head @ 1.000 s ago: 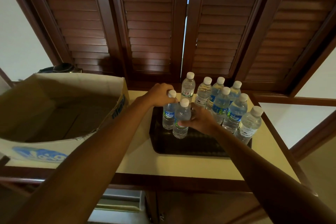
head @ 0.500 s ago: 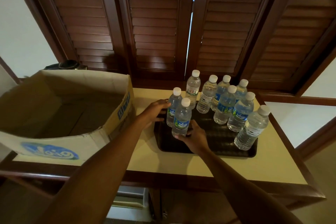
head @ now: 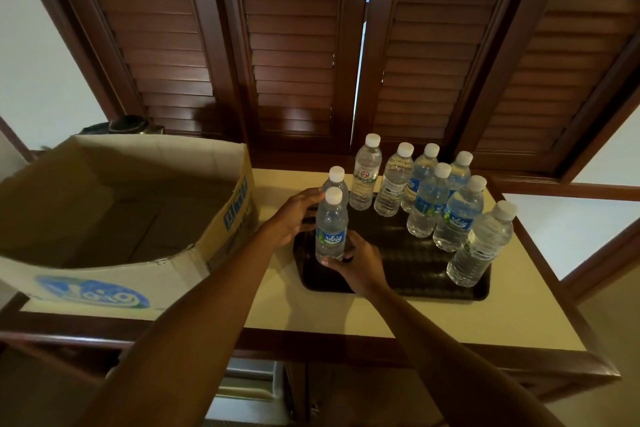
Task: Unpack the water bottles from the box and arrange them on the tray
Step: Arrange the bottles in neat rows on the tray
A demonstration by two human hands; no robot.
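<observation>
Both my hands down low on the front-left bottles now

Cardboard box (head: 114, 204) looks emptied. Dark tray (head: 398, 274) has bare room front-middle. Right hand (head: 360, 262) wraps the front bottle (head: 331, 225) at its base; left hand (head: 294, 217), slid off the cap, curls round the bottle behind (head: 336, 178), mostly hidden.

A cream-topped table (head: 311, 308) carries an open cardboard box (head: 214, 246) and, beside it, a dark tray (head: 408, 274).
</observation>
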